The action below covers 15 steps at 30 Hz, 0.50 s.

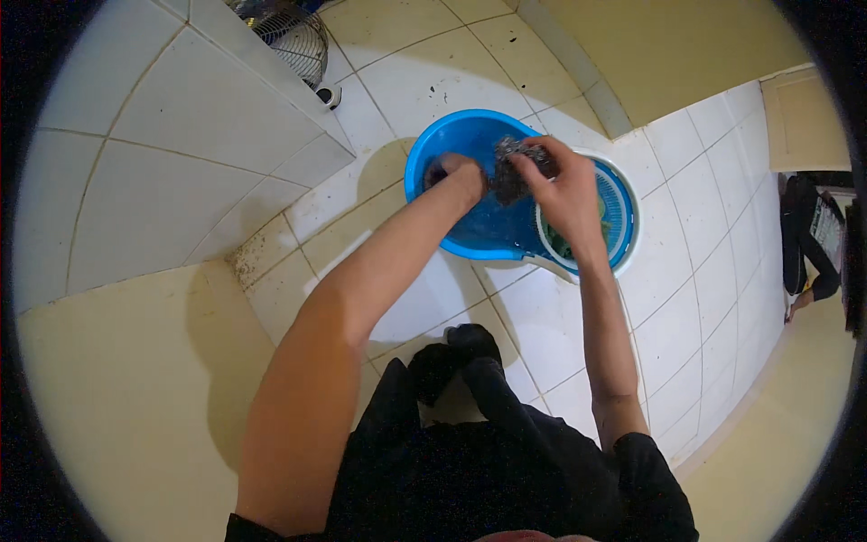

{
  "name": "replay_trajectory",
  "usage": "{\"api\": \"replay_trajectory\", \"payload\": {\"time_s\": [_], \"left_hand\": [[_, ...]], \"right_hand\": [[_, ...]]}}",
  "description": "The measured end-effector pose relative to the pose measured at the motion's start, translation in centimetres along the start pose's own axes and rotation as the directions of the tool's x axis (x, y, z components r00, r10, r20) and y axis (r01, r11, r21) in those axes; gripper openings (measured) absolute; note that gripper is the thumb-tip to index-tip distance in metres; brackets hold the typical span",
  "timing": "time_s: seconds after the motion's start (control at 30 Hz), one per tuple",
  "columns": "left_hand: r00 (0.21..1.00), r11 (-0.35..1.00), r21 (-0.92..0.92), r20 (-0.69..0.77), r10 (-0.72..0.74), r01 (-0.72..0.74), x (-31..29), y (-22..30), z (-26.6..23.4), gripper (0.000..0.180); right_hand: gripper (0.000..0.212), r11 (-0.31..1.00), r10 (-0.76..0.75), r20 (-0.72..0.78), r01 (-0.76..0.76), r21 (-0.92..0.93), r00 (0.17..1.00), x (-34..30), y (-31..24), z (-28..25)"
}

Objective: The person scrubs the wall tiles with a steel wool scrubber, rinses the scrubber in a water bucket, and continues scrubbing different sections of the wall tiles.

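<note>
A blue basin (501, 244) stands on the tiled floor in front of me. Over it my right hand (571, 185) is closed on a dark, shiny, crumpled clump (511, 181) whose kind I cannot make out. My left hand (461, 176) reaches down into the basin's left side, beside something dark; its fingers are mostly hidden. Against the basin's right side is a round blue strainer basket (618, 217) with a white outer rim, with green leaves (557, 242) in it, partly behind my right hand and wrist.
A fan with a wire guard (302, 50) stands at the far left, near a small white round object (330, 96). A tiled wall (208, 126) rises at left, a yellowish block (668, 54) at far right. Another person in dark clothing (810, 239) is at the right edge.
</note>
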<state>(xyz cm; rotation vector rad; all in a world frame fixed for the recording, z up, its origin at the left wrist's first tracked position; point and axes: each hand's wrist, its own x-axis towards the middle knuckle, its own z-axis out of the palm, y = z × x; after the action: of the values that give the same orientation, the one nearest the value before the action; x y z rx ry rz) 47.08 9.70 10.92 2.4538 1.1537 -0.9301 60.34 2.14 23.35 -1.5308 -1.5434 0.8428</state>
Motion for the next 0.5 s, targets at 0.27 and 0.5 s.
{"api": "replay_trajectory", "payload": {"time_s": [0.27, 0.5], "left_hand": [[0.960, 0.983, -0.046, -0.229, 0.162, -0.177, 3.5, -1.7, 3.3, 0.029], [0.998, 0.970, 0.238, -0.020, 0.061, -0.055, 4.1, -1.1, 4.2, 0.026]], "right_hand": [[0.024, 0.650, 0.293, 0.573, 0.280, -0.707, 0.766, 2.9, 6.1, 5.4], [0.027, 0.531, 0.442, 0.688, 0.450, -0.718, 0.576, 3.0, 14.5, 9.6]]}}
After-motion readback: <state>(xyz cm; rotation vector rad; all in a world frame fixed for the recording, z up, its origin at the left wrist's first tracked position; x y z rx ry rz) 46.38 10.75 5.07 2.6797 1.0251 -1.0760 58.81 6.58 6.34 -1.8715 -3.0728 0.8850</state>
